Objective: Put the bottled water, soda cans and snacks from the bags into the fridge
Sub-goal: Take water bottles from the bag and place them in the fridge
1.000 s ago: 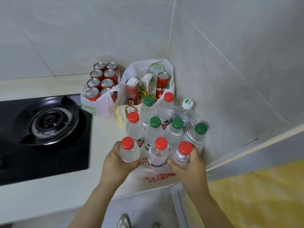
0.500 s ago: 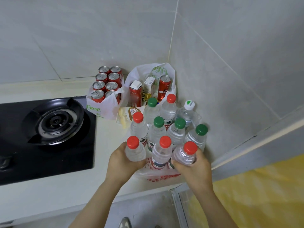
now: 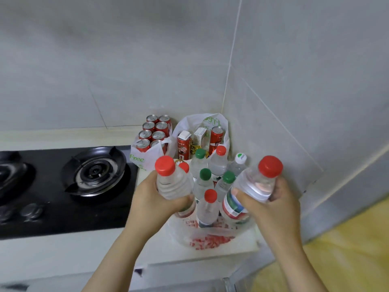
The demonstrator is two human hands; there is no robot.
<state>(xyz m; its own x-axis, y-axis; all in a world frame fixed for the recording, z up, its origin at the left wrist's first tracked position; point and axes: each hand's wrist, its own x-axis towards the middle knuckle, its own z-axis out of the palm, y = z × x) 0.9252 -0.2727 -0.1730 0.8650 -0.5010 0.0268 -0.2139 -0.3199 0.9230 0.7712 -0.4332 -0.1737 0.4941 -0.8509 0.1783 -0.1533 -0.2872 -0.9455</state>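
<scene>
A red-capped bottle (image 3: 171, 183) is gripped by the left hand (image 3: 152, 200), a second bottle (image 3: 255, 184) by the right hand (image 3: 272, 207), both held above the bag (image 3: 210, 239). Slippery plastic tbh, so one could be dropped onto the standing bottles (image 3: 205, 181).

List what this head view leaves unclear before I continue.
- Fridge: outside the head view.
- Left water bottle: lower half covered by the left hand.
- White snack box: print too small.
- Stove knobs: blurred, left edge.
- Behind the right water bottle: blocked by it and the right hand.
</scene>
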